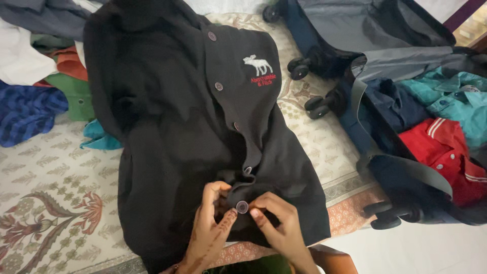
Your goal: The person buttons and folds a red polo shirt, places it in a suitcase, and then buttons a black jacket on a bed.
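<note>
Black fabric fills the head view: you have a black buttoned shirt [203,127] spread flat, front up, on the patterned bedspread [50,203], which keeps the placket straight and its buttons in a line. Your left hand [210,228] is curled at the hem, fingers closed on a fold of the cloth beside the lowest button [242,206]. Your right hand [279,223] pinches the placket edge from the other side, thumb and forefinger shut on the cloth and touching that button. Holding both sides this way draws the two edges together at the button. Other buttons higher up sit along the placket, and a pale embroidered animal [257,64] marks the chest.

An open suitcase [385,50] lies just beside the bed at your right, wheels toward the shirt, with a red garment [441,152] and a teal garment [451,96] inside it. A heap of clothes [35,66] lies near the shirt's far shoulder.

You cannot tell whether the lowest button is through its hole, as your fingertips cover the edge. The collar and the suitcase are cut off by the frame, and your wrists leave the bottom edge.
</note>
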